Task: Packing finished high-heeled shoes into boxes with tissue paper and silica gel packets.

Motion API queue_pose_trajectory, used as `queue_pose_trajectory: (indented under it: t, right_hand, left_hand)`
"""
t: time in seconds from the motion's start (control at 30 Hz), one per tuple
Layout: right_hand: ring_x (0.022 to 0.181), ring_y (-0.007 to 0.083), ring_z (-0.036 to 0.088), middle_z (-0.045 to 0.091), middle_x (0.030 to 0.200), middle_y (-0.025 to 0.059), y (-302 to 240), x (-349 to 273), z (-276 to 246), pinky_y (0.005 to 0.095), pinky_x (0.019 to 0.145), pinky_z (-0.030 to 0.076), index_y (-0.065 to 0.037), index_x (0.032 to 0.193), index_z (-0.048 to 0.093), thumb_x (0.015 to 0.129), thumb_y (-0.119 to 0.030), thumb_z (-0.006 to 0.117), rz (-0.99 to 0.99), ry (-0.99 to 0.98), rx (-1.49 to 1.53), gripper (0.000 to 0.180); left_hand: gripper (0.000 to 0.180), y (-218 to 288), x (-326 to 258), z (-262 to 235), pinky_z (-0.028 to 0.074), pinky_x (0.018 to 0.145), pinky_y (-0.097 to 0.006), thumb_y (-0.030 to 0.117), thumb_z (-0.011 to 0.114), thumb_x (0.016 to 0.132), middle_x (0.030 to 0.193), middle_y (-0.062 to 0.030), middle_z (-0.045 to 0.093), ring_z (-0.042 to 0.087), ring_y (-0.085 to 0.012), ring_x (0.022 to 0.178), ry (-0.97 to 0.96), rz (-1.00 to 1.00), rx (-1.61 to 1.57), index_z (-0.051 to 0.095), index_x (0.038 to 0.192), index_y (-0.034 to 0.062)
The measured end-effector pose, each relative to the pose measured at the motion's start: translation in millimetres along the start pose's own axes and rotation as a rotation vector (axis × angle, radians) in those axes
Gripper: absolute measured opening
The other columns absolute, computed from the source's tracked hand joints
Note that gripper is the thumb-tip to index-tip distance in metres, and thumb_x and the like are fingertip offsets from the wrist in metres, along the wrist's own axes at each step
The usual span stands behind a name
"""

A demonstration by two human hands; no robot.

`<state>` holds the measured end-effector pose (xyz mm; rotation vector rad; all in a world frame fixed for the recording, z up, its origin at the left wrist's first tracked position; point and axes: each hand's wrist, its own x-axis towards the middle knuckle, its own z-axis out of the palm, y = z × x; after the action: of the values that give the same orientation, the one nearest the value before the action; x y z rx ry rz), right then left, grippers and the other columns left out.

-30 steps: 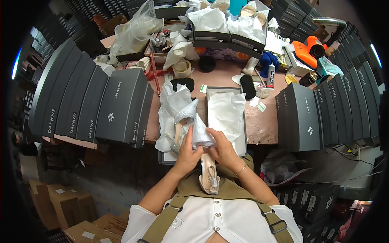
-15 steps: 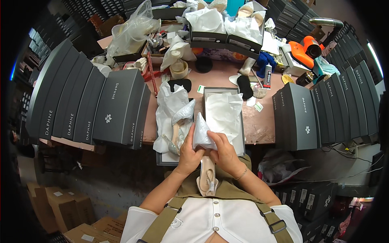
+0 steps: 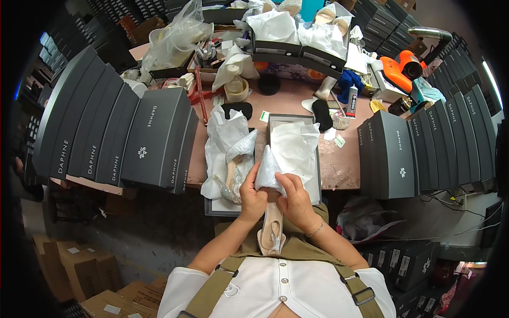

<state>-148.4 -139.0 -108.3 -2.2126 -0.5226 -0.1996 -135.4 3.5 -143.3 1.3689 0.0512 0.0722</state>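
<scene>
1. Our left hand (image 3: 253, 199) and right hand (image 3: 298, 205) grip a shoe (image 3: 272, 220) above the counter's (image 3: 342, 172) near edge.
2. Its wrapped toe (image 3: 269, 172) points slightly farther right than a moment ago, a small handling adjustment, we judge.

Beige shoe (image 3: 272, 216), grey boxes (image 3: 154, 135), white paper (image 3: 291, 148)

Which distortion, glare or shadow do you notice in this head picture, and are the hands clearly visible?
Head view, left: the dark-grey cardboard shoeboxes look curved; head view, right edge: the white tube lamp is washed out; head view, lower left: the grey floor lies in dim shadow; head view, centre: the left hand and right hand look reasonably clear.
</scene>
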Motion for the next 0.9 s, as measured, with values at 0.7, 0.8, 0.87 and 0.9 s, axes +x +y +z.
queue_pose_trajectory:
  t: [0.7, 0.8, 0.87, 0.9]
  right_hand:
    - [0.130, 0.0424, 0.039, 0.053, 0.129, 0.0118, 56, 1, -26, 0.0457, 0.105, 0.040, -0.015, 0.112, 0.066, 0.074, -0.005, 0.068, -0.229, 0.011, -0.303, 0.039]
    - [0.132, 0.0417, 0.037, 0.052, 0.130, 0.0118, 63, 3, -25, 0.0457, 0.107, 0.038, -0.015, 0.113, 0.064, 0.076, -0.006, 0.067, -0.266, -0.030, -0.334, 0.039]
    - [0.133, 0.0413, 0.036, 0.052, 0.130, 0.0117, 63, 1, -23, 0.0459, 0.107, 0.037, -0.016, 0.115, 0.063, 0.076, -0.005, 0.066, -0.230, -0.026, -0.318, 0.040]
    - [0.133, 0.0412, 0.036, 0.052, 0.130, 0.0117, 62, 2, -23, 0.0460, 0.108, 0.037, -0.016, 0.116, 0.063, 0.076, -0.004, 0.066, -0.218, -0.023, -0.310, 0.041]
  left_hand:
    - [0.043, 3, 63, -120, 0.019, 0.112, -0.056, 0.009, 0.060, 0.079, 0.143, -0.0114, 0.040, 0.025, -0.0319, 0.141, -0.808, 0.450, 1.447, 0.060, 0.122, 0.0130]
    - [0.033, -8, 79, -126, 0.016, 0.110, -0.062, 0.014, 0.056, 0.082, 0.142, -0.0101, 0.042, 0.023, -0.0305, 0.142, -0.943, 0.564, 1.583, 0.066, 0.114, 0.0158]
    - [0.029, -17, 95, -142, 0.015, 0.111, -0.063, 0.019, 0.052, 0.085, 0.142, -0.0082, 0.042, 0.022, -0.0286, 0.142, -0.953, 0.643, 1.657, 0.067, 0.110, 0.0164]
    - [0.027, -21, 99, -144, 0.015, 0.111, -0.063, 0.018, 0.053, 0.085, 0.142, -0.0076, 0.043, 0.023, -0.0280, 0.142, -0.920, 0.684, 1.648, 0.067, 0.108, 0.0152]
